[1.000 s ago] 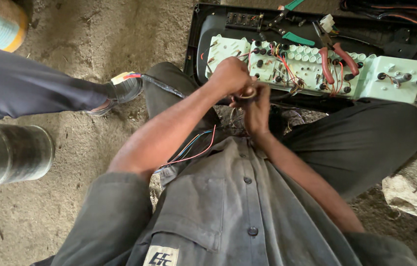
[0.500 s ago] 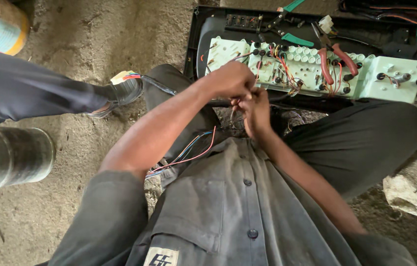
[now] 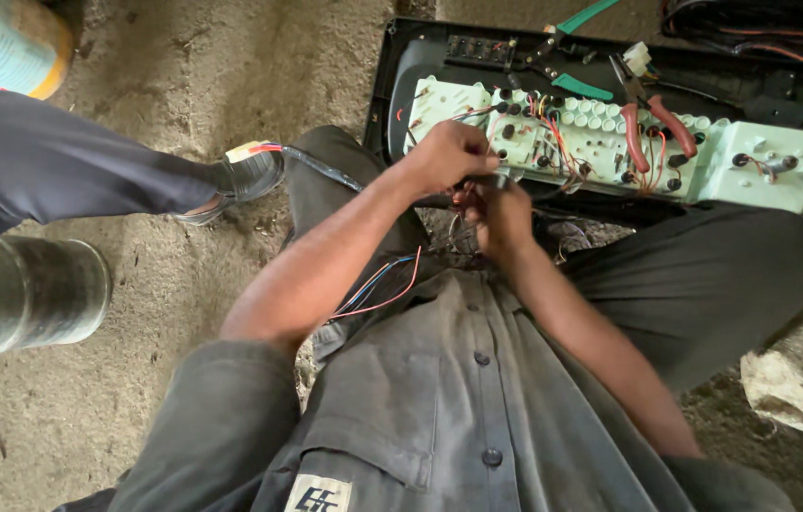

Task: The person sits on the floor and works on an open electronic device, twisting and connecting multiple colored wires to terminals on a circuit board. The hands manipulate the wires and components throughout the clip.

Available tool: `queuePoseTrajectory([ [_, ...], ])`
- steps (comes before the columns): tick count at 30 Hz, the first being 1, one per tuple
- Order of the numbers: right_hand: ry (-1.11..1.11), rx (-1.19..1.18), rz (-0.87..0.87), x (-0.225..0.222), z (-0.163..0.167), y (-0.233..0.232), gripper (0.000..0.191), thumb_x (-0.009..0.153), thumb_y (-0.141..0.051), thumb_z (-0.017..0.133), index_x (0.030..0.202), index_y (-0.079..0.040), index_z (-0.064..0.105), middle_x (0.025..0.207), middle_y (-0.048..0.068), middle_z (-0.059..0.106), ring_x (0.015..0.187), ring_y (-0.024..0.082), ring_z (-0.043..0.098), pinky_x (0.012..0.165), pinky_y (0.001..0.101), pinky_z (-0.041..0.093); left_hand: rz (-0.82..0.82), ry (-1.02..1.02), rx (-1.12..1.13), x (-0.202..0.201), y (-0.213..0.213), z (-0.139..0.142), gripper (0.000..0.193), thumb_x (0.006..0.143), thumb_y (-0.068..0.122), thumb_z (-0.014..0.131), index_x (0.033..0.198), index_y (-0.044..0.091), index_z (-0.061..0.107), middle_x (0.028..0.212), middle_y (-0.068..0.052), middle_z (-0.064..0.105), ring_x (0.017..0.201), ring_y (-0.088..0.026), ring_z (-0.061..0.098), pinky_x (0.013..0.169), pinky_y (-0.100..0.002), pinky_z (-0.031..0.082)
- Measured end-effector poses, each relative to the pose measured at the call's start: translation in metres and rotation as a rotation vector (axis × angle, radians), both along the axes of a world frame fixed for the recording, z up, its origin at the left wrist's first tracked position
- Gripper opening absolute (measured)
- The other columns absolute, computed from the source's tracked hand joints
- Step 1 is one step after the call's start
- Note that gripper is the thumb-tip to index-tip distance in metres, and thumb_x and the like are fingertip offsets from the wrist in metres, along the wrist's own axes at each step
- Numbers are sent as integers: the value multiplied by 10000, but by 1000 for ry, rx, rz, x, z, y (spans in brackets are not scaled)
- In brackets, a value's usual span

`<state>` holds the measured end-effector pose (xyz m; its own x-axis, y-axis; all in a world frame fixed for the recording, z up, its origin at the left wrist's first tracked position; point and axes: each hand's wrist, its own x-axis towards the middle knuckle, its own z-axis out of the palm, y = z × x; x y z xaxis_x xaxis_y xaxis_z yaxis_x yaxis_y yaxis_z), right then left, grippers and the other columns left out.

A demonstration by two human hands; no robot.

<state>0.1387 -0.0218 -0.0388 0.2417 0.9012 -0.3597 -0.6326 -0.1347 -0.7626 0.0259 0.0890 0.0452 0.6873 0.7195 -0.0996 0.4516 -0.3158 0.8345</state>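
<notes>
While I sit on the dirt floor (image 3: 230, 85) with my knees spread, my left hand (image 3: 453, 156) and right hand (image 3: 501, 213) meet just in front of my chest, close to my eyes, which suits work this fine. The fingers of both hands are pinched around a small twist of bare copper wire (image 3: 466, 197), the left closing from above, the right from below; I judge the two grips let me hold the strands taut against each other. A pale green instrument panel back (image 3: 762, 166), studded with round sockets and threaded with red wires, lies just beyond my hands in a black housing (image 3: 392, 85), near enough for the wiring to reach. Red-handled pliers (image 3: 653, 128) rest on the panel, and green-handled cutters (image 3: 581, 19) lie at the housing's far edge, both within arm's reach. Thin blue and red wires (image 3: 378, 284) trail over my grey shirt. Someone else's trouser leg and shoe (image 3: 240, 175) cross the floor to my left, beside a metal cylinder (image 3: 27, 294). My fingers hide where the copper ends, and the panel's right end is cut off.
</notes>
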Motion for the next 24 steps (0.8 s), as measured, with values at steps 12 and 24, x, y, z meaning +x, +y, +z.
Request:
queuePoseTrajectory([
  [12, -162, 334, -49, -9, 1, -19, 251, 1042, -94, 574, 1271, 8, 560, 1044, 106, 652, 683, 144, 595, 575, 280, 495, -191, 414, 490, 3, -26, 22, 439, 897, 149, 645, 1334, 125, 668, 992, -225, 739, 1012, -481, 630, 941, -508, 504],
  [24, -229, 292, -60, 2, -9, -17, 238, 967, -64, 709, 1178, 5, 623, 968, 81, 688, 709, 131, 620, 619, 273, 516, -253, 361, 571, -2, -15, 17, 142, 831, 163, 706, 932, 75, 753, 1044, -130, 687, 1072, -402, 586, 884, -501, 491],
])
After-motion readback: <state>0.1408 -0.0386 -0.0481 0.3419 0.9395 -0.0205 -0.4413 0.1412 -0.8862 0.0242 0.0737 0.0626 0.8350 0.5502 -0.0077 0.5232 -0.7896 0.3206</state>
